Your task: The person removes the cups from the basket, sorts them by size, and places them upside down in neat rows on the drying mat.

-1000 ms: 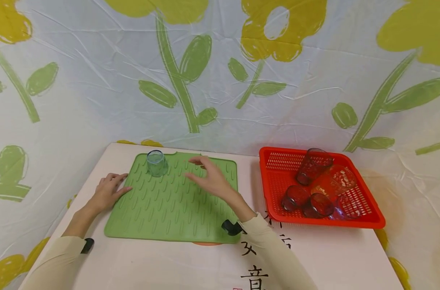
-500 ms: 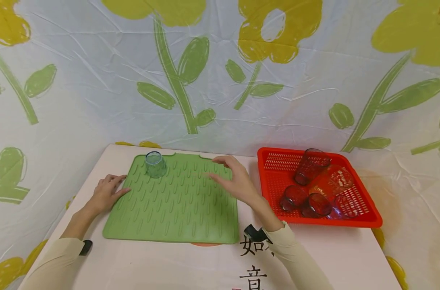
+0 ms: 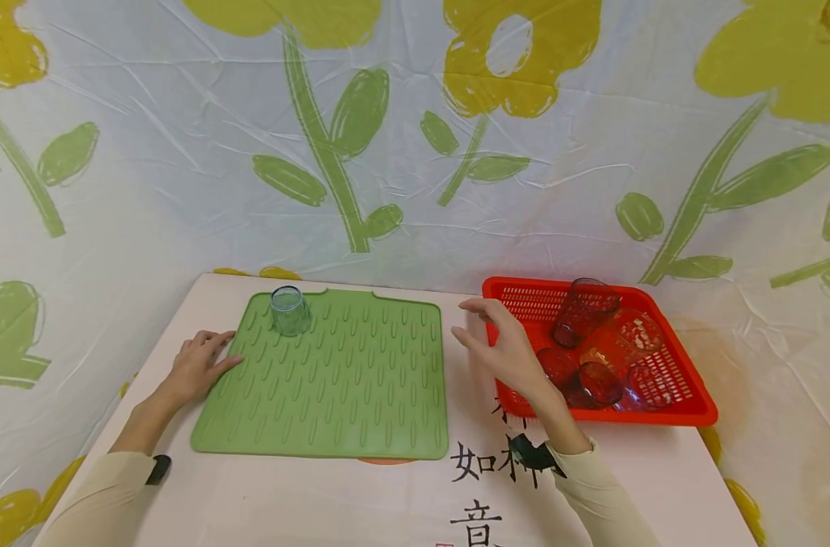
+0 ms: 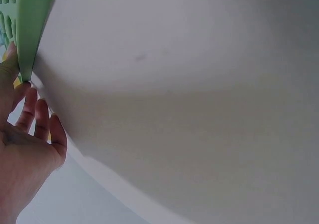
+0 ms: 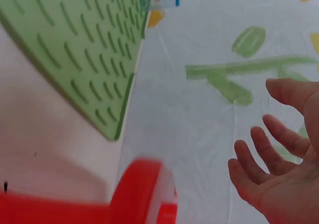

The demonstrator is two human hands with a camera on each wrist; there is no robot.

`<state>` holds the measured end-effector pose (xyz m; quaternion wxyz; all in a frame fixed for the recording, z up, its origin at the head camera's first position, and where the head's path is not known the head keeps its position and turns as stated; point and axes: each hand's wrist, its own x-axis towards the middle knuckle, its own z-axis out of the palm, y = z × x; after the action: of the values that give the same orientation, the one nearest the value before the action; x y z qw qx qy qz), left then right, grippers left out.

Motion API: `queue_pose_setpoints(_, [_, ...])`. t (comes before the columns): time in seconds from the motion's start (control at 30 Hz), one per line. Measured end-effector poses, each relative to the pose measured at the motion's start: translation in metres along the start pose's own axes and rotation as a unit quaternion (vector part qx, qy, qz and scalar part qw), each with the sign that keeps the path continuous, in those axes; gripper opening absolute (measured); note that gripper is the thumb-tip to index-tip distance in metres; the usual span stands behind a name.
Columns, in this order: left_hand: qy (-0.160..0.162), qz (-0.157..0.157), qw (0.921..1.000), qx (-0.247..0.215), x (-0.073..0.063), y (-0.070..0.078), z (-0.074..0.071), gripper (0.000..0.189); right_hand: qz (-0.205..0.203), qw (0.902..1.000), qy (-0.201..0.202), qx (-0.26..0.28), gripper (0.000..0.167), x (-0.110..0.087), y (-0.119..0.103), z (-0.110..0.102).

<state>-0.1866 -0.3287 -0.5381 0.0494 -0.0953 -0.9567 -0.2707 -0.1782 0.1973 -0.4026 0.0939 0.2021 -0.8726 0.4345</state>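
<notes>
A green ribbed drying mat (image 3: 333, 380) lies on the table, with a clear bluish glass (image 3: 289, 311) standing at its far left corner. My left hand (image 3: 199, 366) rests at the mat's left edge, its thumb on the rim and its fingers on the table; the left wrist view shows that hand (image 4: 32, 129) touching the mat's edge. My right hand (image 3: 507, 346) is in the air over the left side of a red plastic basket (image 3: 495, 304), holding nothing, fingers loosely bent and apart from the thumb. Tinted-looking glasses lie in the basket, among them a tall glass (image 3: 582, 311) and a short glass (image 3: 598, 384).
The white table (image 3: 305, 501) bears black written characters (image 3: 475, 462) between mat and basket. Behind it hangs a white cloth (image 3: 415, 243) printed with yellow flowers and green leaves. In the right wrist view the basket's rim (image 5: 137, 189) is close and blurred.
My right hand has moved right, from above the mat to the basket's left side, empty throughout. The left hand and the glass on the mat have stayed in place.
</notes>
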Motion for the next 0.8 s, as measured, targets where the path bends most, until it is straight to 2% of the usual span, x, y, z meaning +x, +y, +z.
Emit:
queue_pose_setpoints(0.5, [-0.002, -0.003, 1.0000, 0.001, 0.000, -0.001, 0.000, 0.056, 0.054, 0.9961, 0.029, -0.063, 0.046, -0.032, 0.047, -0.047])
queue_pose_setpoints(0.63, [-0.003, -0.005, 1.0000, -0.003, 0.000, -0.001, -0.001, 0.056, 0.068, 0.9939, 0.020, -0.085, 0.051, -0.040, 0.057, -0.054])
queue_pose_setpoints(0.8, [-0.010, -0.007, 0.9998, -0.013, 0.000, -0.001, -0.001, 0.057, 0.084, 0.9878, -0.012, -0.131, 0.059, -0.046, 0.065, -0.065])
